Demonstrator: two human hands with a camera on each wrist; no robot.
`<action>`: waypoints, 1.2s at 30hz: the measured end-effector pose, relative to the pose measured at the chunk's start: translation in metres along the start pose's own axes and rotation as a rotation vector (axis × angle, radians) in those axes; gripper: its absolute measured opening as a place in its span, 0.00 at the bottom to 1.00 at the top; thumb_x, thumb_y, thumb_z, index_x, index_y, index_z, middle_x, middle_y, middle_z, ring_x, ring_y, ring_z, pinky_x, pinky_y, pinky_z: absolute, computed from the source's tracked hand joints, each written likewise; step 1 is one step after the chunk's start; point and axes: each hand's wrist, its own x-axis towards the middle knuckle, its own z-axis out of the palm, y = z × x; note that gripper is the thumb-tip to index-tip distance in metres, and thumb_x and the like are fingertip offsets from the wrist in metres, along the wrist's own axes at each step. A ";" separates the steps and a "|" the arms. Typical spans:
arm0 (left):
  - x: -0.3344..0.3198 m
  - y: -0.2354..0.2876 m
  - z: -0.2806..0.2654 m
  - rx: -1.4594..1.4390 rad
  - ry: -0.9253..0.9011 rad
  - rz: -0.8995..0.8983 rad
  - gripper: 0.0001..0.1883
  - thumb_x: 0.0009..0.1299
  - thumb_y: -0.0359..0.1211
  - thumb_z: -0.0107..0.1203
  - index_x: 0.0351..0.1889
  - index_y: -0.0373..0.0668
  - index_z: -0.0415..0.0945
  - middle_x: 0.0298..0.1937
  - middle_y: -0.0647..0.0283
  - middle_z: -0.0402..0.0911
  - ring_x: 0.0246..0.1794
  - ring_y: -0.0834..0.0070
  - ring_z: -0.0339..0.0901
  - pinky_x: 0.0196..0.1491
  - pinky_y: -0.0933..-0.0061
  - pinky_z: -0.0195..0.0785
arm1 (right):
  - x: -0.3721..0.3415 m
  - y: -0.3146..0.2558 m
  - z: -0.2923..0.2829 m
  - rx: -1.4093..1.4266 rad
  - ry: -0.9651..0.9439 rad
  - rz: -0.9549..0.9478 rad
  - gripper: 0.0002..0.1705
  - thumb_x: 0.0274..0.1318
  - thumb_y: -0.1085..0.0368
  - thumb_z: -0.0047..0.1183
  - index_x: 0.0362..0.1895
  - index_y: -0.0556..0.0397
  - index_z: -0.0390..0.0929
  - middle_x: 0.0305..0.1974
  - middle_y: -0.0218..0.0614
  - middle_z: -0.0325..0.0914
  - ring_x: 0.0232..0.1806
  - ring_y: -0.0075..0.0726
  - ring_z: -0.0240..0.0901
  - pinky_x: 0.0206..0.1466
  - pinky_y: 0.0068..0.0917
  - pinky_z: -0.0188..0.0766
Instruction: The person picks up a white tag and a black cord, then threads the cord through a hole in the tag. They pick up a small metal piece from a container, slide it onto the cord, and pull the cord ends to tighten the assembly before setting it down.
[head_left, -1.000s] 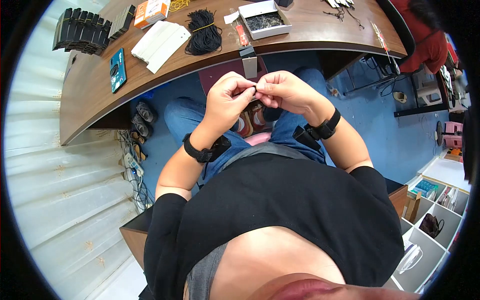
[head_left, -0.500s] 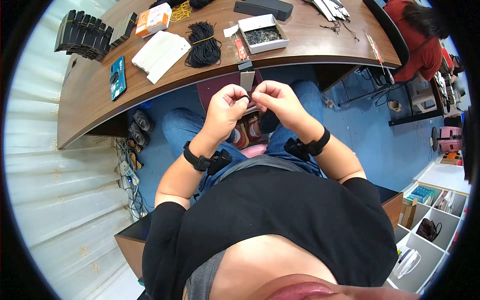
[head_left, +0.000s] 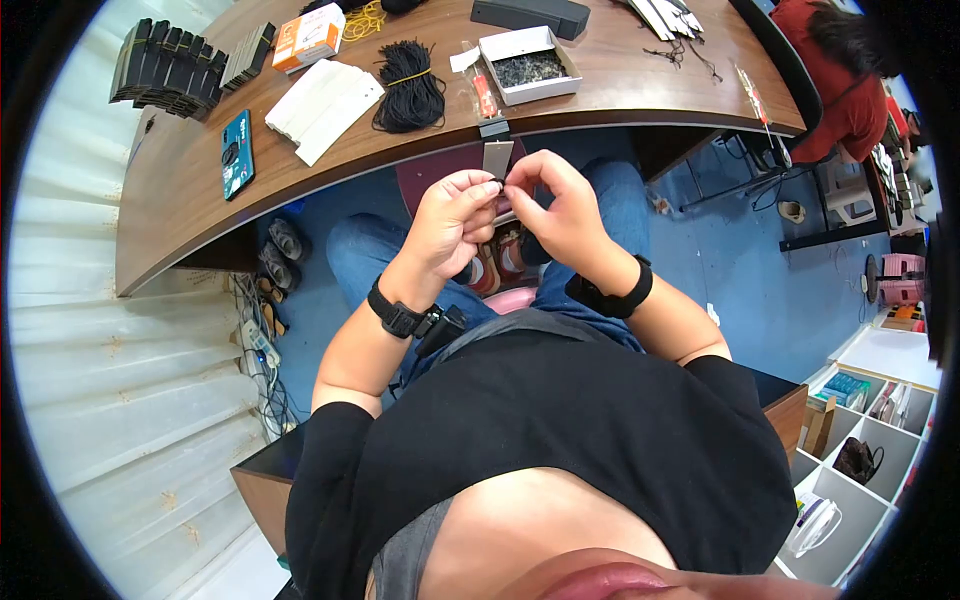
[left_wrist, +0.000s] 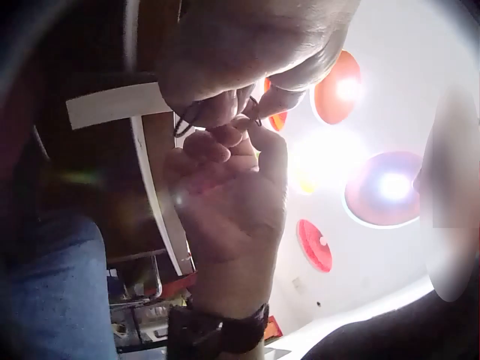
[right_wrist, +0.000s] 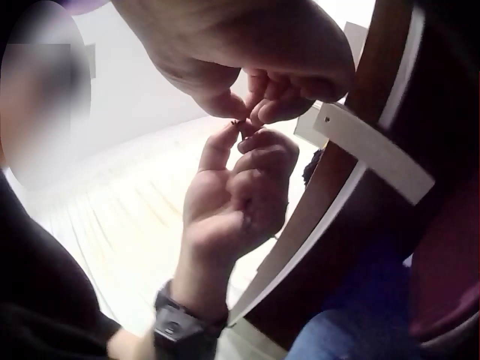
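Note:
Over the lap, both hands meet at the fingertips in the head view. The left hand pinches a thin dark cord between thumb and forefinger. From the other side, the right hand pinches the same cord, its thumb and forefinger right beside the left fingertips. A small loop of the cord shows in the left wrist view, and short dark ends stick up between the fingers in the right wrist view. Most of the cord is hidden by the fingers. Just beyond the hands, a pale strip with a hole juts from the desk edge.
On the wooden desk lie a bundle of black cord, white strips, a phone and a white box of dark bits. Stacked black pieces stand at the left. A person in red sits at far right.
The fingertips were together a second ago, drew slightly apart half a second ago, and now meet again. The left fingers have opened out a little, and the right hand has turned.

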 end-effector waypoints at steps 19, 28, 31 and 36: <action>-0.003 -0.008 0.004 0.379 0.124 0.240 0.06 0.67 0.29 0.55 0.39 0.36 0.77 0.26 0.71 0.74 0.18 0.90 0.60 0.20 0.88 0.51 | 0.003 -0.003 -0.003 -0.078 -0.005 0.075 0.08 0.43 0.70 0.62 0.31 0.53 0.78 0.28 0.34 0.76 0.29 0.35 0.73 0.34 0.27 0.68; -0.003 -0.004 0.005 0.262 0.069 0.177 0.07 0.68 0.30 0.56 0.37 0.35 0.77 0.24 0.72 0.73 0.17 0.91 0.58 0.20 0.88 0.49 | 0.002 -0.005 -0.005 -0.247 0.006 -0.142 0.09 0.42 0.71 0.63 0.31 0.54 0.77 0.27 0.34 0.74 0.28 0.35 0.73 0.32 0.26 0.70; -0.004 -0.003 0.010 0.215 0.098 0.159 0.05 0.68 0.29 0.54 0.38 0.36 0.77 0.22 0.74 0.70 0.16 0.90 0.56 0.19 0.87 0.47 | 0.002 -0.007 -0.006 -0.145 -0.006 -0.055 0.09 0.43 0.72 0.62 0.32 0.55 0.77 0.28 0.35 0.75 0.29 0.34 0.74 0.34 0.26 0.71; -0.003 -0.004 0.012 0.267 0.115 0.223 0.05 0.68 0.28 0.54 0.38 0.37 0.76 0.22 0.75 0.70 0.15 0.91 0.55 0.19 0.86 0.47 | 0.002 -0.009 -0.007 -0.051 -0.032 0.054 0.09 0.44 0.72 0.61 0.33 0.57 0.78 0.30 0.36 0.75 0.31 0.34 0.74 0.35 0.25 0.71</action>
